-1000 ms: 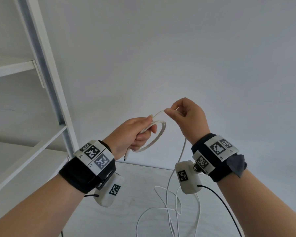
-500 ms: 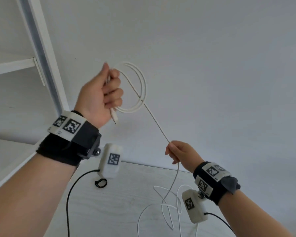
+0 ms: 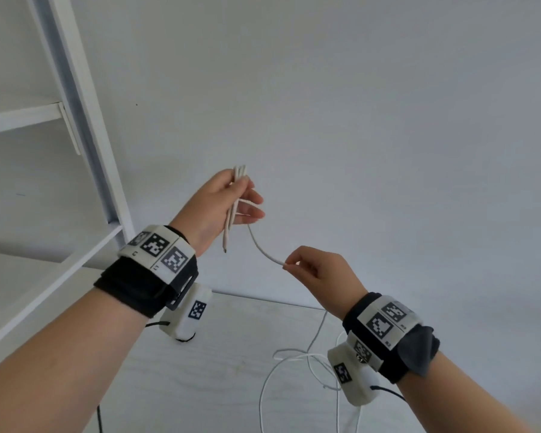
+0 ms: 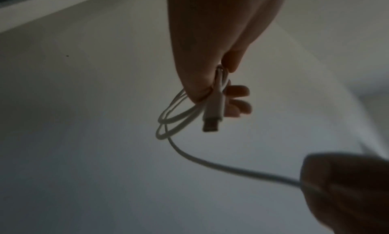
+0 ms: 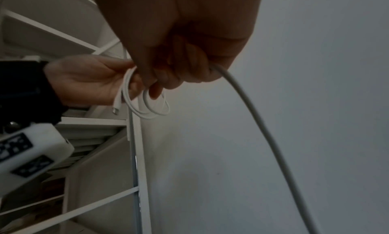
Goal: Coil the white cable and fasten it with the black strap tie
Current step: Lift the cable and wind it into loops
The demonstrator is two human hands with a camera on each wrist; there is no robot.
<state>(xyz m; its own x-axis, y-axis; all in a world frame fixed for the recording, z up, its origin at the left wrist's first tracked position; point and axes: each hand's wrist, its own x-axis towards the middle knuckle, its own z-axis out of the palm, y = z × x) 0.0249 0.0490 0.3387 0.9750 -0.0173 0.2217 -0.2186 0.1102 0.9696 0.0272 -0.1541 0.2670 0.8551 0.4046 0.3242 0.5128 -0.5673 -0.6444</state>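
Lowered left hand (image 3: 219, 201) grips coiled white cable (image 3: 264, 251) before grey wall (image 3: 356, 104).

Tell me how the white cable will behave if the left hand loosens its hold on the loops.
Probably springy: the loops of the white cable pinched in the left hand already splay apart. Likely floppy and light: the run to the right hand sags, and slack lies tangled on the table. The connector would likely dangle.
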